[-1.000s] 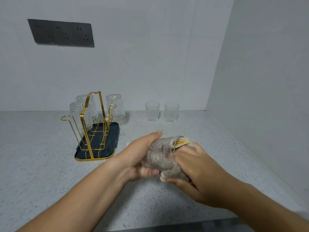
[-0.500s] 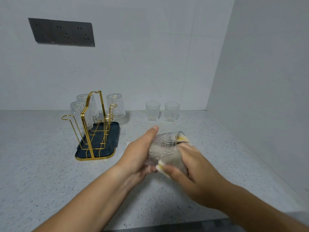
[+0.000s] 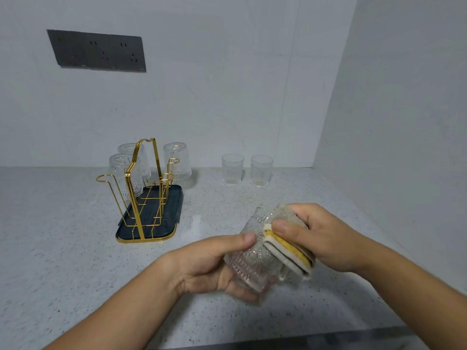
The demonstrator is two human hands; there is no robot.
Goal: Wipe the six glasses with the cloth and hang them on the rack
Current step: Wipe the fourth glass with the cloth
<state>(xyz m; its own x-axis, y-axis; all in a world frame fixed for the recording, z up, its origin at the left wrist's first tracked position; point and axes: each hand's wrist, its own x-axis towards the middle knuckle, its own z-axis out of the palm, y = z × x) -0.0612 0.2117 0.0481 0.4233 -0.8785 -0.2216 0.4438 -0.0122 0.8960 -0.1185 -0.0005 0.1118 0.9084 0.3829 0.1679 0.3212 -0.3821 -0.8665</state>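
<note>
Ribbed glass (image 3: 252,263) was held tilted over the near counter (image 3: 75,274). Left hand (image 3: 202,266) gripped its lower end; right hand (image 3: 321,238) pinched the folded cloth (image 3: 288,251) against its wall. Judged best: turn glass steadily, grip firm.

Counter (image 3: 50,248): spans the near scene; back wall (image 3: 227,84) at its far edge, side wall (image 3: 404,109) on its right.
Socket panel (image 3: 97,50): on the back wall, upper left, above the rack.
Rack (image 3: 141,195): on the counter, left of centre, far-left of the hands.
Hung glasses: upside down on the rack's far pegs; near-left glass (image 3: 120,170) before far-left glass (image 3: 130,151), right hung glass (image 3: 178,160) across from them.
Upright glasses: left upright glass (image 3: 232,169) and right upright glass (image 3: 261,170), side by side on the counter, right of the rack, near the back wall.
Held glass (image 3: 252,258): tilted above the near counter, between the hands.
Left hand (image 3: 202,263): left of the held glass, gripping it.
Cloth (image 3: 288,251): against the held glass's right side.
Right hand (image 3: 321,238): right of the cloth, pinching it.
</note>
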